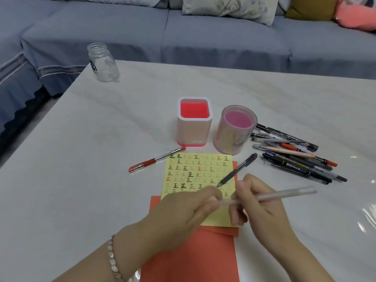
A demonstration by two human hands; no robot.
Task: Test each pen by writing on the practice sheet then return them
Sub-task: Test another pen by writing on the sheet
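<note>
A yellow practice sheet (197, 176) with a grid of written characters lies on red paper (191, 257). Over its lower part both hands hold a frosted translucent pen (284, 194). My right hand (262, 208) grips the barrel, and my left hand (189, 210) pinches the pen's left end, which looks like its cap. A black pen (237, 169) lies across the sheet's right edge. Left of the sheet lies a red pen (156, 159). Behind the sheet stand a square pink holder (194, 123) and a round pink holder (234, 131), both without pens inside.
A pile of several pens (295, 153) lies right of the round holder. A clear glass jar (102, 62) stands at the table's far left corner. A blue sofa with cushions (227, 7) runs behind the marble table (81, 159).
</note>
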